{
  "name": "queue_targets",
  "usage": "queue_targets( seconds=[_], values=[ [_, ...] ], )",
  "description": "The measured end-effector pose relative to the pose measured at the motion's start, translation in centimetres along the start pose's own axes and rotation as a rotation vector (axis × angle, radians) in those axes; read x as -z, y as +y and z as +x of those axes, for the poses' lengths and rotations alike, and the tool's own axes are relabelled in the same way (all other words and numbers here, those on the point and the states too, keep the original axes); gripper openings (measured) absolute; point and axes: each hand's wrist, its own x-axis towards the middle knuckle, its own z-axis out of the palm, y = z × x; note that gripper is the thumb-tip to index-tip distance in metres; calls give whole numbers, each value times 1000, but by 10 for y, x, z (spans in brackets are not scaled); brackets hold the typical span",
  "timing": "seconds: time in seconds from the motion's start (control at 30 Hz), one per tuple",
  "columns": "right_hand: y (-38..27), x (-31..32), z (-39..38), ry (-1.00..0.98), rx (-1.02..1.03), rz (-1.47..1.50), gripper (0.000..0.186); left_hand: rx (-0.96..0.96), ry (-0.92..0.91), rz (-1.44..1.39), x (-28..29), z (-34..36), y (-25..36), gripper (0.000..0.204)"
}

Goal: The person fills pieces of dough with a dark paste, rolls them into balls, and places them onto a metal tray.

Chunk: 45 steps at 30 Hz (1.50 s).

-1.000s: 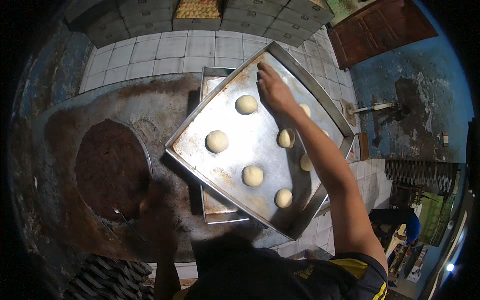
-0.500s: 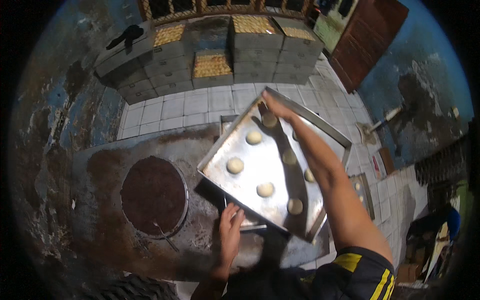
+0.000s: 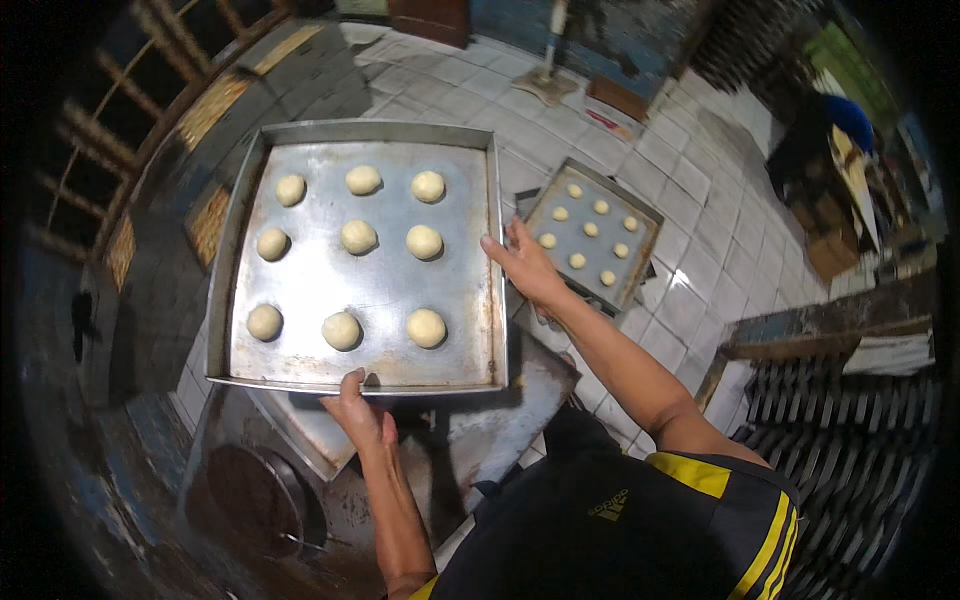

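Note:
I hold a square metal tray (image 3: pixel 310 280) with several pale dough balls (image 3: pixel 359 237) in rows. My left hand (image 3: pixel 358 413) grips its near edge from below, thumb on the rim. My right hand (image 3: pixel 523 268) grips the right side, thumb along the rim and fingers outside. Under the held tray, another metal tray (image 3: pixel 295 430) lies on a stained worktop (image 3: pixel 500 440), partly hidden. At the lower left of the worktop is a round pan of dark brown filling (image 3: pixel 250 485) with a spoon.
A smaller-looking tray (image 3: pixel 645 262) of dough balls sits lower, beyond my right hand. Grey tins (image 3: pixel 160 240) holding golden pieces line the left, below a barred window. A cardboard box (image 3: pixel 832 250), a pole stand (image 3: pixel 543 83) and dark stacked racks (image 3: pixel 820 440) stand around the tiled floor (image 3: pixel 690 190).
The tray has been turned square to me and shifted left in view. My left hand has come onto its near edge. The view has swung right, showing the second tray of dough fully.

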Motion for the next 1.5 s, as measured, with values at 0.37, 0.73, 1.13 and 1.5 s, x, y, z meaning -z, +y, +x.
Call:
queue_targets(
  seconds=[0.37, 0.73, 1.13, 1.5],
  values=[
    [193, 287, 64, -15, -451, 827, 45, -13, -437, 505, -245, -5, -157, 99],
    [386, 285, 97, 539, -653, 1036, 43, 316, -607, 769, -208, -98, -239, 55],
    [335, 211, 71, -210, -645, -120, 26, 57, -613, 797, -137, -117, -153, 38],
    [-21, -154, 49, -647, 322, -369, 41, -717, -168, 1060, 97, -21, -55, 40]
  ],
)
